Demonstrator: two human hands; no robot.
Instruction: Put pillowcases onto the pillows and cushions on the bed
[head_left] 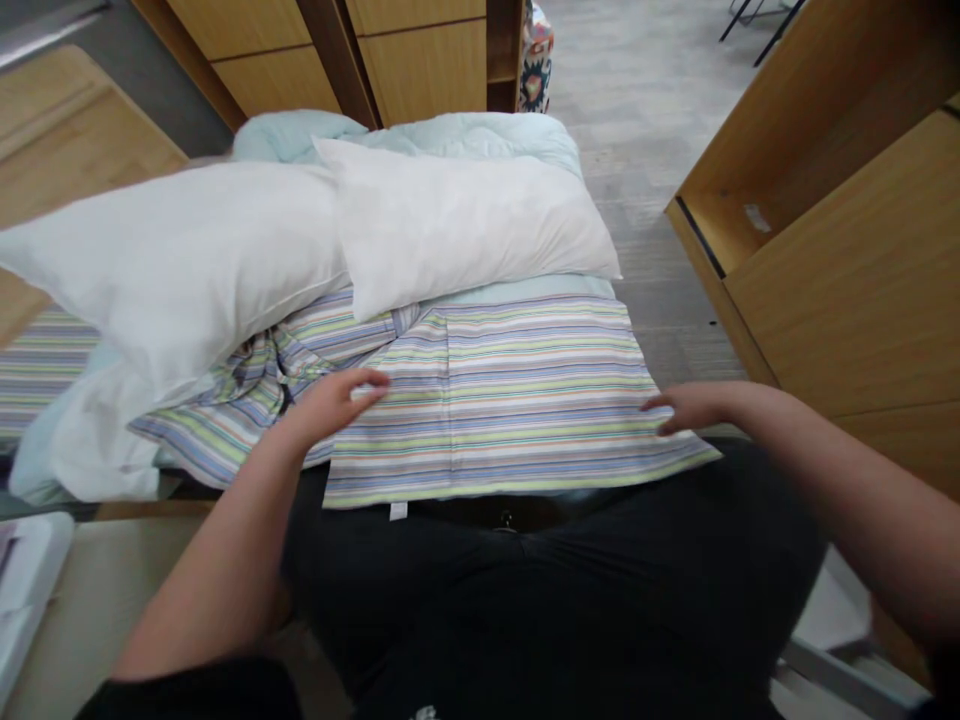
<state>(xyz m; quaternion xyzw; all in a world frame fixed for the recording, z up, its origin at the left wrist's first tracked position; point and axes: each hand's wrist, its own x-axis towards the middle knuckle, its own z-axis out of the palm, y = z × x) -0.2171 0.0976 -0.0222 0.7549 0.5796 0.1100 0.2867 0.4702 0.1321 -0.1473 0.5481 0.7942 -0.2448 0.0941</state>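
Note:
A striped pillowcase (540,390) in white, blue, green and purple lies flat in front of me, with its near edge by my lap and a small white tag (398,511) below that edge. Over its left part hovers or rests my left hand (334,403), thumb and fingers apart, holding nothing. My right hand (694,406) is at the right edge of the pillowcase, fingers spread and bent slightly down; whether the tips touch the cloth I cannot tell. Crumpled striped cloth (244,385) lies beyond my left hand.
Two white pillows, a right one (472,220) and a left one (202,240), lie behind the pillowcase on a pale blue quilt (480,132). Wooden drawers (427,65) stand at the back. A wooden cabinet (847,260) borders the grey floor (622,130) on the right.

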